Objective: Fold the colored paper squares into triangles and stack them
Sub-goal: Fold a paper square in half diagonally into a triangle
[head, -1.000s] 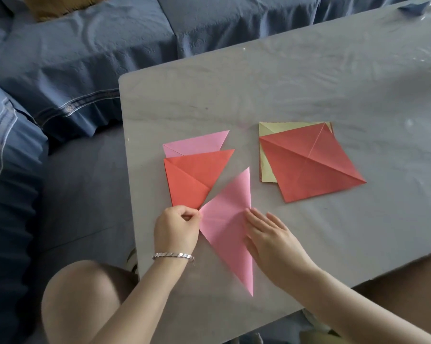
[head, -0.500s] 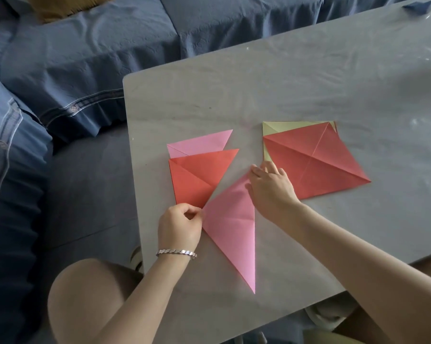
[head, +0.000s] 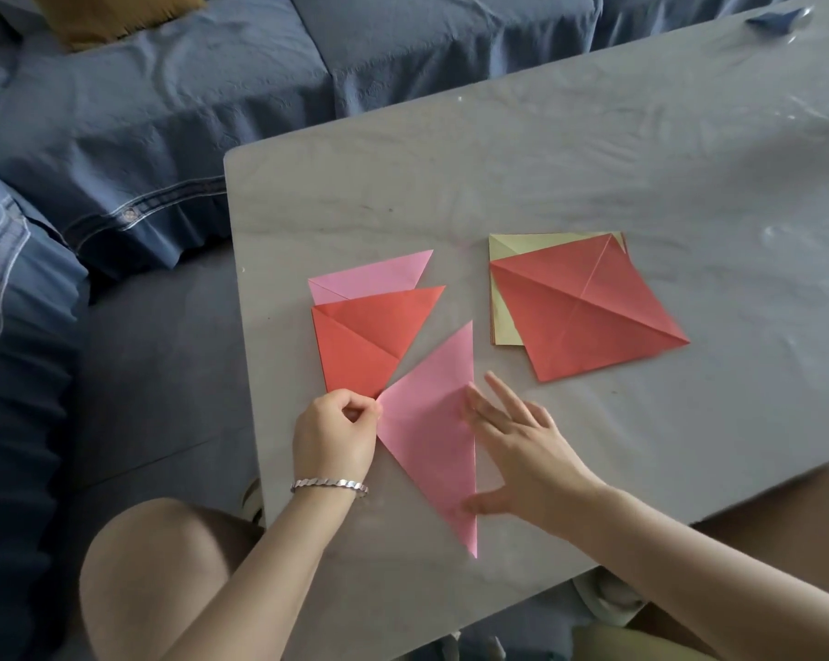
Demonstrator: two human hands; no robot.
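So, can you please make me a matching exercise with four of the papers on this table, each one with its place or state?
Things:
1. large pink triangle
2. red triangle
3. red square
4. yellow sheet

Place or state:
A. partly under the red square
B. pinched at a corner by the left hand
C. overlaps the small pink triangle
D. unfolded, creased

Pairs: 1-B, 2-C, 3-D, 4-A.

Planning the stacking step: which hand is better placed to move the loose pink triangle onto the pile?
Probably the left hand: it pinches the triangle's corner, right beside the pile. The right hand lies open along the far edge.
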